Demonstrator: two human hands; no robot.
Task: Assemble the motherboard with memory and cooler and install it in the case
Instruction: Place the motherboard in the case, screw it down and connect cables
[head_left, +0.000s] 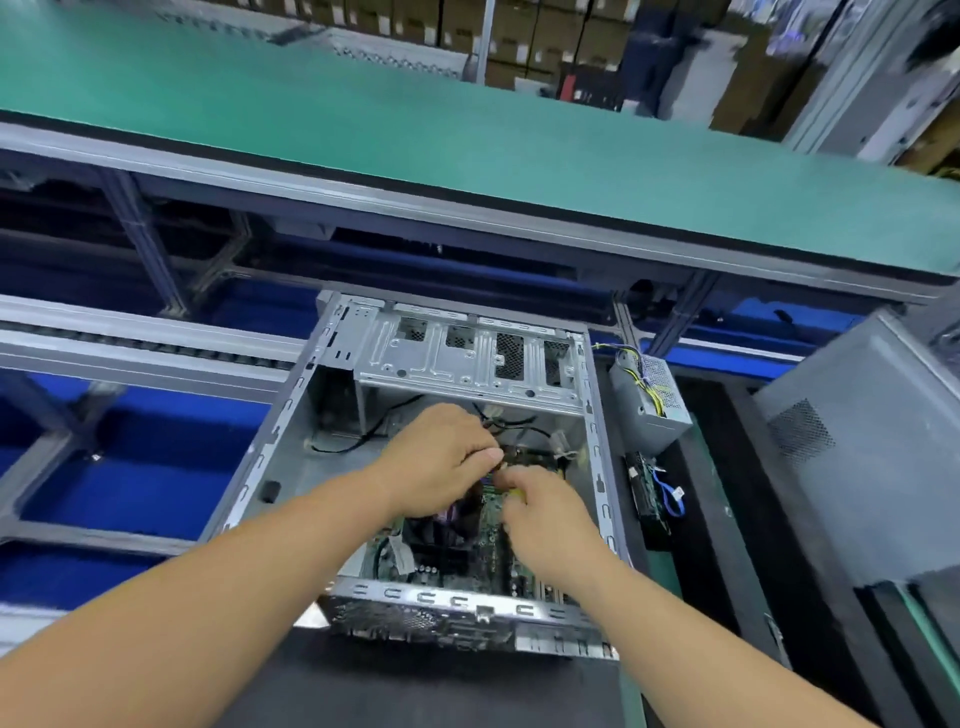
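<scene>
Two hands (441, 457) (545, 512), one open case (291, 415), one motherboard (488, 551), one power supply (649, 410).

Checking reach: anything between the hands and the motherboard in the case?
Nothing visible blocks them. Both the left hand and the right hand are already inside the open case, over the motherboard. Loose black cables run just beyond the fingers, under the drive cage. What the fingers hold is hidden.

Motherboard (483, 540): mostly hidden under both hands. Left hand (436, 457), right hand (545, 512): fingertips obscured, held item indiscernible. Grey case (872, 447), 3 o'clock: cut by edge. Boxes (561, 36), 12 o'clock: blurred.
</scene>
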